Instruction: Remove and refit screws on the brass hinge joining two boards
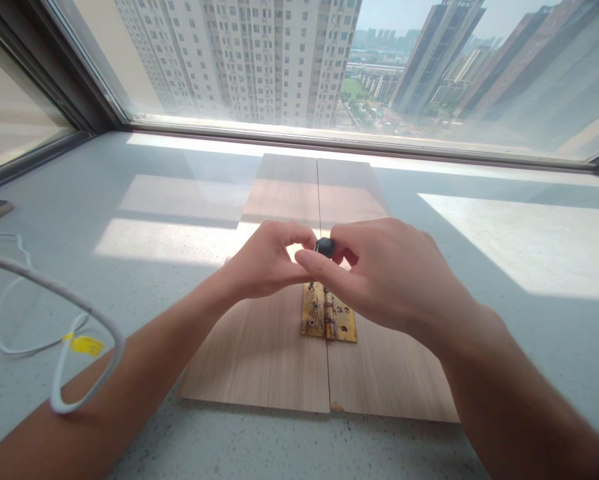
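A small black pc is being held up over two wood-grain boards, w/ the L hand and R hand being brought together at it. Judging by the layout, a hinge is prob. being fitted or undone across the seam, and the black pc is being readied or checked, poss. as a tool part or bit; its exact ID is being hidden by the fingers. For the next move, a clean hold on the pc is prob. being called for, then careful lining-up w/ a hinge hole.

Re grip: on the R, a narrow pinch is being kept on the pc btwn thumb and index. On the L, thumb and index are being curved into a ring, index tip at the pc's L end; the L thumb tip is being covered by the R thumb, so whether any load is being taken there can't be told.

Re pos.: the pc is being held right at the fingertips, not in a palm. The hinge is being left ungripped, its upper part being covered by the R hand, one leaf being borne by the L board, the other by the R board.
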The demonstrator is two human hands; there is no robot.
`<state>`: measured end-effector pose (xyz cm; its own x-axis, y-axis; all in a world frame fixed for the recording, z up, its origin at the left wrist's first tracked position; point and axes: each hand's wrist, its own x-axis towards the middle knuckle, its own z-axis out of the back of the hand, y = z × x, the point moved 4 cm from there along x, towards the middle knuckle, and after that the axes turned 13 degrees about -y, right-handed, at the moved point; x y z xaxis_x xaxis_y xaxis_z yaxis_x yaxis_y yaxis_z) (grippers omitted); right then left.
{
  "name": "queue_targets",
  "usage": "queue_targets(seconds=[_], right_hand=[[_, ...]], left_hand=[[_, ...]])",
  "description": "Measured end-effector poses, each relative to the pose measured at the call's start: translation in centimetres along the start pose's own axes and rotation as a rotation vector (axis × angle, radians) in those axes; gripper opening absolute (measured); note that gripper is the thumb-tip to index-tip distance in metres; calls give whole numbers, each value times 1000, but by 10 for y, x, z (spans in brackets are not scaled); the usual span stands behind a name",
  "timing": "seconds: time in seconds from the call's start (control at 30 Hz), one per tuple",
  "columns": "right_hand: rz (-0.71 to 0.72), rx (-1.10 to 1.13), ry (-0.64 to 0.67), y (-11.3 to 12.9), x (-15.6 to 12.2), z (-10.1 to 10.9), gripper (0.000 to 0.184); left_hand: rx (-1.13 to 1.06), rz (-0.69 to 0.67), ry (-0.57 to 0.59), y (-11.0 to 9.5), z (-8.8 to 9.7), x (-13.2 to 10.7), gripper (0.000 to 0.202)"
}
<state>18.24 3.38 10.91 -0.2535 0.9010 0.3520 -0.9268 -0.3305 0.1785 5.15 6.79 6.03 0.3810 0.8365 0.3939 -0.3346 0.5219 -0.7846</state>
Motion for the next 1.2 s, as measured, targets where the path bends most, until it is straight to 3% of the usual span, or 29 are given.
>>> queue_targets(seconds=[0.1,0.23,0.3,0.4,0.47,0.57,0.77,0.87,0.93,1.1,1.2], right_hand=[[-43,-44,-59,2,0,-2,54],[-3,-22,-21,4,0,-7,45],[57,20,37,4,0,-8,40],[98,76,86,2,0,-6,34],[110,107,101,0,0,-5,31],[86,88,97,-2,0,-4,29],[-42,-76,-54,0,0,-3,49],[-48,-89,-112,3,-1,-3,47],[-5,-47,-93,4,-1,-4,40],[112,54,46,0,2,-3,33],[139,91,93,-2,2,-2,29]], left_hand=[[40,16,-86,0,-3,-2,17],[27,32,-136,-2,-4,-2,21],[-25,36,-61,-3,-4,0,17],[-115,0,146,-3,-6,0,10],[-133,-7,199,0,-6,-1,7],[-139,-3,111,4,-5,-2,3],[-117,60,-75,5,-12,-4,12],[-124,61,-119,1,-15,-5,12],[-163,56,-83,-1,-14,-5,10],[-193,38,199,0,-8,-3,12],[-154,28,160,3,-4,-1,12]])
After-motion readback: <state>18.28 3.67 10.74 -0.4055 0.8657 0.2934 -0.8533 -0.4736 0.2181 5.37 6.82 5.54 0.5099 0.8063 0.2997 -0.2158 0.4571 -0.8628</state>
